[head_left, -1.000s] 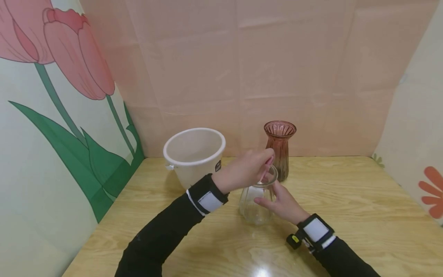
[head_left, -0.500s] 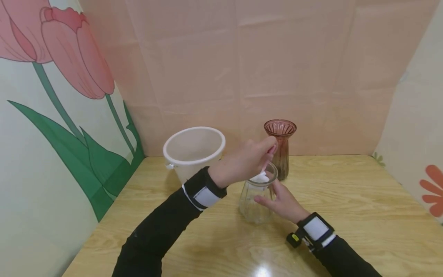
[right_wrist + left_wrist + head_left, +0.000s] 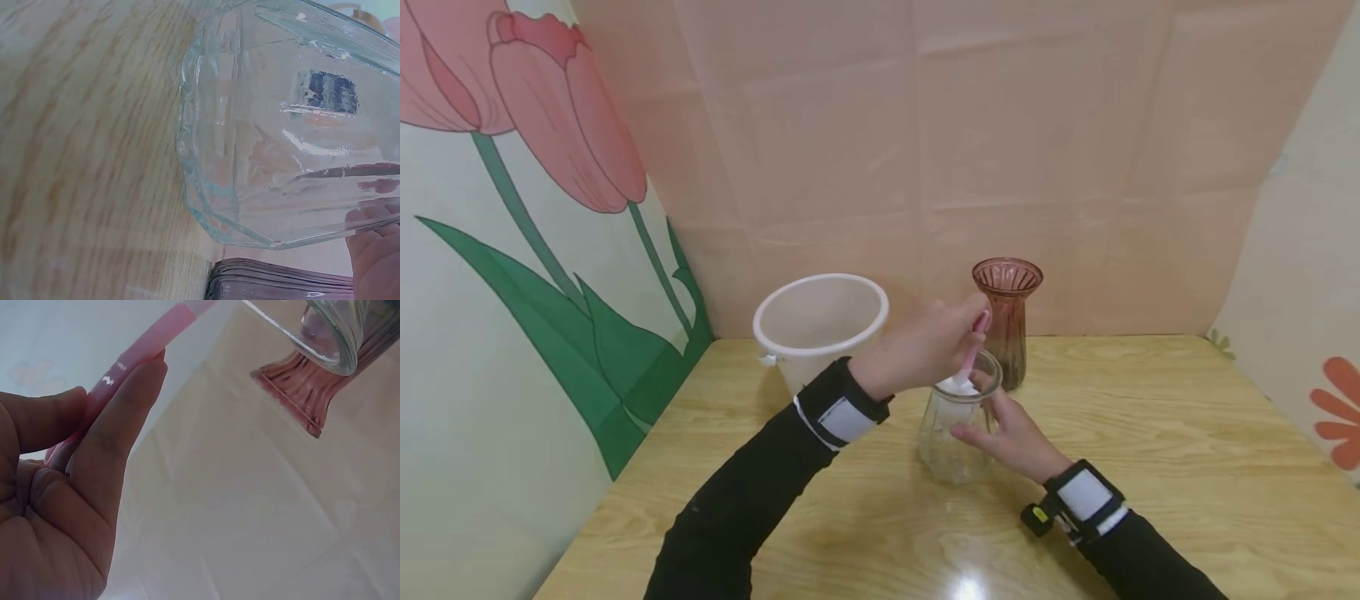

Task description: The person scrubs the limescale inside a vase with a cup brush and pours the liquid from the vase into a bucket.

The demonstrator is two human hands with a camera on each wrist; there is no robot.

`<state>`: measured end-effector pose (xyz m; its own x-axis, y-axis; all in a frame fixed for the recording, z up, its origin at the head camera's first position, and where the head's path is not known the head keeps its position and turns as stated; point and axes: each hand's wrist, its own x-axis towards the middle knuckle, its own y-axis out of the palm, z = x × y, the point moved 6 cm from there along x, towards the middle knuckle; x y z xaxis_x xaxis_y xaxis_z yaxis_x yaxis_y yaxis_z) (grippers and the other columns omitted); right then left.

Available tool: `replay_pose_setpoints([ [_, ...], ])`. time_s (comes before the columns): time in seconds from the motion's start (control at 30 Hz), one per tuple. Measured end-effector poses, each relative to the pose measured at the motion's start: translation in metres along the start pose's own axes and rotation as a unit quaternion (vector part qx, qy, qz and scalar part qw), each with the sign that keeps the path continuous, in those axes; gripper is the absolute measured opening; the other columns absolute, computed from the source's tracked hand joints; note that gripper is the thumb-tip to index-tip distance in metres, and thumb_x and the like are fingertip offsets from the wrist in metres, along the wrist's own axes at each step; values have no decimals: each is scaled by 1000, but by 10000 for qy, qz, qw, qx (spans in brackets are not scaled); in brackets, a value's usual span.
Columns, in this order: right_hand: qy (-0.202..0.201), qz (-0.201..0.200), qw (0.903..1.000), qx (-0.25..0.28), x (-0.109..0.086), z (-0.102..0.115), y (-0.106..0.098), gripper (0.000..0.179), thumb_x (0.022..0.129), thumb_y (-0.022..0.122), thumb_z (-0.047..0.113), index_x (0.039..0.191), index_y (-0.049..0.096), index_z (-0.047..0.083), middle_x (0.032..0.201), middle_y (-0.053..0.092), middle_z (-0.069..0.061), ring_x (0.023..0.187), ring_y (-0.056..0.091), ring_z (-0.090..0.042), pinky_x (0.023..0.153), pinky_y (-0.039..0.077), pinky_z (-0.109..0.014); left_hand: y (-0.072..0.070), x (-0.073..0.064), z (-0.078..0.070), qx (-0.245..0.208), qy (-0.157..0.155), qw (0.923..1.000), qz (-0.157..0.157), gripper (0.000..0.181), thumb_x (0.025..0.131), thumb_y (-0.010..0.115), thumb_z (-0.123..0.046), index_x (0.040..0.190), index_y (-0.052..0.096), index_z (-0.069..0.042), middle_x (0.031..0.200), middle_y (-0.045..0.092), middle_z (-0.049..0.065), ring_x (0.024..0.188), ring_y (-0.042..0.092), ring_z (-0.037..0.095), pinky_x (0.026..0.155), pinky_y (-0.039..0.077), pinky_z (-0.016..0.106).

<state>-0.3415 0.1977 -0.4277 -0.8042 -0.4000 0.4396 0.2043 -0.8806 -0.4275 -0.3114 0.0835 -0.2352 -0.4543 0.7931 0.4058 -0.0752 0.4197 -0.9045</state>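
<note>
My left hand [image 3: 928, 346] pinches the pink handle of a brush [image 3: 973, 346] above the mouth of a clear glass vase. The brush's white head sits at the vase opening, partly behind the rim. In the left wrist view, the thumb and fingers of the hand [image 3: 81, 481] press the pink handle [image 3: 134, 359] from both sides. The faceted clear vase [image 3: 951, 446] stands upright on the table. My right hand [image 3: 1018, 442] holds it at its right side, thumb in front and fingers behind. The right wrist view shows these fingers through the glass [image 3: 287, 144].
A white bucket [image 3: 820, 352] stands at the back left, partly covered by my left forearm. Just behind the clear vase is a ribbed reddish-purple glass vase [image 3: 1011, 333]. The wooden table [image 3: 1150, 417] meets a pink backdrop [image 3: 1075, 167] at its far edge.
My left hand has risen, bringing the brush's white head up from inside the vase to its mouth. The pink handle now shows more fully. My right hand and the vase have stayed put.
</note>
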Motion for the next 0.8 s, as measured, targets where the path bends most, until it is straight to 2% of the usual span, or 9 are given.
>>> replay_pose_setpoints([
  [0.1,16,-26,10000,-44,0,0,0,77,88,74,14,150,29,14,152,34,-13,138,28,-36,105,23,-65,1,-1,4,-127,-143,9998,107,11,94,56,-1,96,48,-7,70,49,-1,59,49,10,51,37,18],
  [0.33,132,-101,9998,-142,0,1,0,80,88,74,18,152,27,22,155,29,-6,140,26,-33,105,22,-66,9,-1,11,-151,-346,9986,380,11,95,56,-4,101,47,-6,71,49,0,60,50,11,52,40,17],
  [0.53,98,-85,9998,-134,-1,2,2,85,87,75,15,154,22,22,155,29,-7,140,26,-32,105,22,-65,28,-3,23,-872,-746,9900,824,8,97,56,-4,96,48,-7,76,51,1,68,54,11,59,45,16],
  [0.6,43,-85,9998,-163,0,2,3,87,86,75,12,154,21,21,155,29,-8,140,26,-33,106,23,-64,32,-4,25,-953,-826,9881,886,9,97,56,-5,95,48,-8,76,52,2,68,54,11,59,45,16],
  [0.8,-58,-72,9997,-240,1,2,2,94,85,76,9,156,15,24,159,19,-4,142,21,-31,108,22,-61,42,-3,28,-817,-863,9877,1017,14,94,64,-12,92,51,-9,77,54,-1,68,53,10,60,43,16],
])
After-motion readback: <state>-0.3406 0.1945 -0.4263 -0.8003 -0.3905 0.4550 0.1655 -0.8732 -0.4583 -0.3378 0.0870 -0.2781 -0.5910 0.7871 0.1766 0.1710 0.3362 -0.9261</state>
